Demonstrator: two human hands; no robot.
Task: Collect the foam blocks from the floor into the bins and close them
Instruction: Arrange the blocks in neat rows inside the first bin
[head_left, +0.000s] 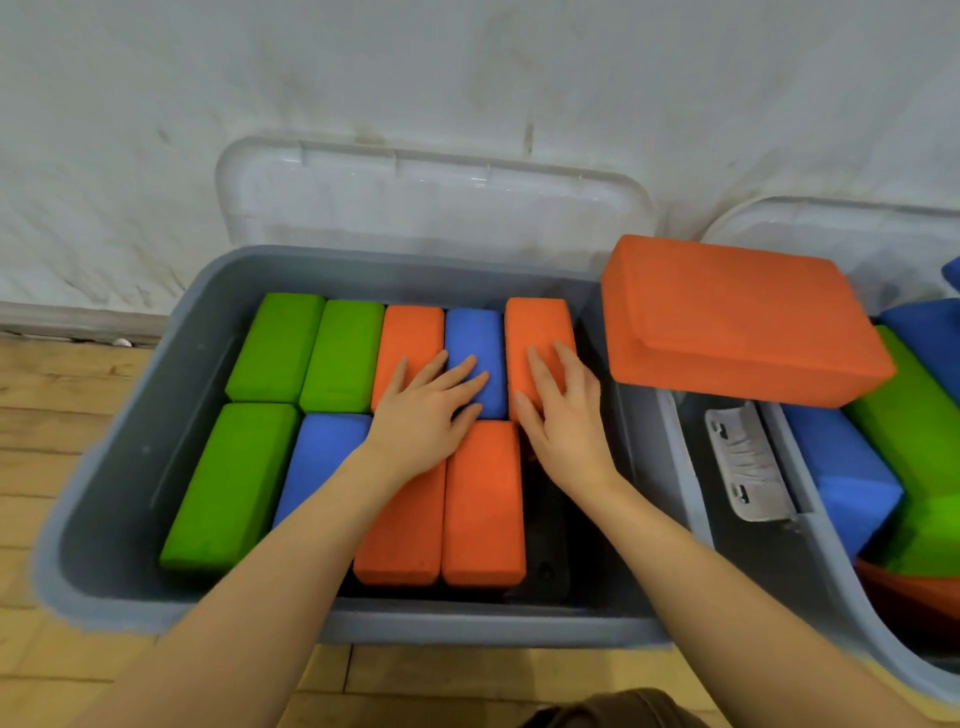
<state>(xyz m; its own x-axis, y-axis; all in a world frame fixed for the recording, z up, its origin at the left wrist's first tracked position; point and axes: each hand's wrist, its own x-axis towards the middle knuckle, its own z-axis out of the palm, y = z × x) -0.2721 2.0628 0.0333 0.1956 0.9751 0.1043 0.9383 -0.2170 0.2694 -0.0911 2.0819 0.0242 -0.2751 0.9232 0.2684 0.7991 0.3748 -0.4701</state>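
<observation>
A grey bin in front of me holds two rows of green, blue and orange foam blocks standing on edge. My left hand lies flat, fingers spread, across an orange block and a blue block in the back row. My right hand rests flat on the rightmost orange block. Neither hand grips anything. A large orange block lies flat across the rims between this bin and a second grey bin on the right.
The near bin's clear lid stands open against the white wall. The right bin holds loose blue, green and orange blocks, with a grey latch on its rim. Wooden floor shows at the left and in front.
</observation>
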